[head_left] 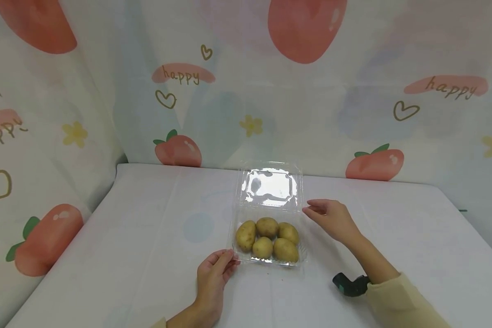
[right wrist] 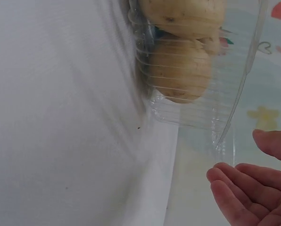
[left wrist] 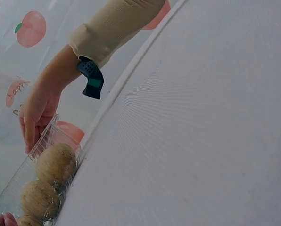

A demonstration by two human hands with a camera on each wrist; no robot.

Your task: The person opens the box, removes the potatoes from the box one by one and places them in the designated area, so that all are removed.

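A clear plastic clamshell box [head_left: 304, 251] stands on the table with its lid [head_left: 270, 187] raised at the far side. Several potatoes [head_left: 263, 248] lie in its base. My left hand [head_left: 214, 279] pinches the near left corner of the box between thumb and fingers; in the left wrist view only its fingertips [left wrist: 8, 219] show. Beside the right edge, near the hinge, is my right hand [head_left: 332, 220]. Its thumb stands apart from its loosely bent fingers [right wrist: 244, 193] in the right wrist view, with nothing held between them.
A white cloth covers the table [head_left: 147, 237]. Behind and to the left hang printed curtains [head_left: 238, 105] with fruit and "happy" lettering. A dark wrist device [head_left: 351, 285] sits by the right forearm, above the table.
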